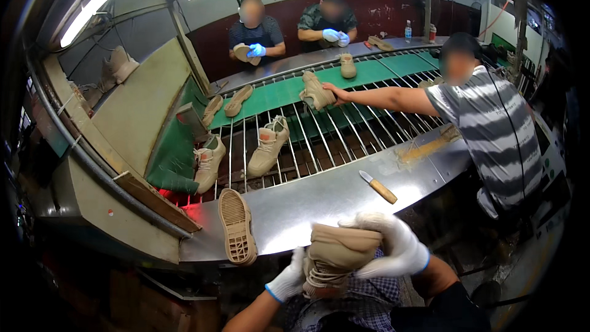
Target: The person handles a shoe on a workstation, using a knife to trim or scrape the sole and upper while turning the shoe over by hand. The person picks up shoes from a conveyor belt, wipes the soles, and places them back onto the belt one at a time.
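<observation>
In front of my body I hold a beige lace-up shoe (338,251) with both hands, its laces low and toward me. My left hand (290,280), in a white glove, is closed on the shoe's left side. The gloved right hand (396,245) wraps the shoe's other end, slightly blurred. On the metal ledge, left of the shoe, a loose tan sole (236,227) lies with its cavity facing up and its end over the edge. A knife with a wooden handle (383,191) rests on the ledge beyond my right hand.
Past the metal ledge (307,203) are rails carrying two beige shoes (269,146) (210,163). Two soles (238,100) (212,110) lie near the green belt (276,99). At right a person's hand (335,93) grips another shoe (316,91). Two gloved people work on the far side.
</observation>
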Motion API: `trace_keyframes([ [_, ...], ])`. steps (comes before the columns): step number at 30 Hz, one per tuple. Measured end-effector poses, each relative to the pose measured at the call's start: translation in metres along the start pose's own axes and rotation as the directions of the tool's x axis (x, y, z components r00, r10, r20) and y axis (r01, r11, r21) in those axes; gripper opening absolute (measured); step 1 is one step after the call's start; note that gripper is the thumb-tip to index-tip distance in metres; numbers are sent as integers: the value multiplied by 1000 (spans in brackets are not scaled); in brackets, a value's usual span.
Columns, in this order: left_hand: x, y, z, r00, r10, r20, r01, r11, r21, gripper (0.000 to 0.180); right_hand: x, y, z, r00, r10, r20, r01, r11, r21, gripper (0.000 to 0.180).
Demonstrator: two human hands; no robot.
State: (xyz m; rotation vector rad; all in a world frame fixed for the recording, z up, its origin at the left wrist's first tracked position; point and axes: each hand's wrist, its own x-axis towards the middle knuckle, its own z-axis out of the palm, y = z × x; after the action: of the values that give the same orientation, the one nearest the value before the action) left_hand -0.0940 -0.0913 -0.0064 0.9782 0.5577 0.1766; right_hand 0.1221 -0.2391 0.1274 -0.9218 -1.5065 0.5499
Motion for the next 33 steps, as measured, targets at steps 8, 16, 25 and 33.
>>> trace_keyframes([
  [8, 72, 56, -9, 639, 762, -104, -733, 644, 218, 48, -111, 87, 1, 645, 737, 202, -701, 466, 539, 123],
  [16, 109, -33, 26, 907, 385, 170, -403, 911, 91, 41, -181, 111, 17, 629, 776, 54, -742, 619, -256, 122],
  [25, 138, -38, 20, 895, 444, 41, -438, 859, 266, 31, -117, 53, 18, 942, 255, 218, -116, 858, -501, 78],
  [33, -2, -31, 55, 718, 653, 241, -547, 314, 776, 65, -127, 101, -4, 957, 291, 4, -274, 903, -332, 74],
])
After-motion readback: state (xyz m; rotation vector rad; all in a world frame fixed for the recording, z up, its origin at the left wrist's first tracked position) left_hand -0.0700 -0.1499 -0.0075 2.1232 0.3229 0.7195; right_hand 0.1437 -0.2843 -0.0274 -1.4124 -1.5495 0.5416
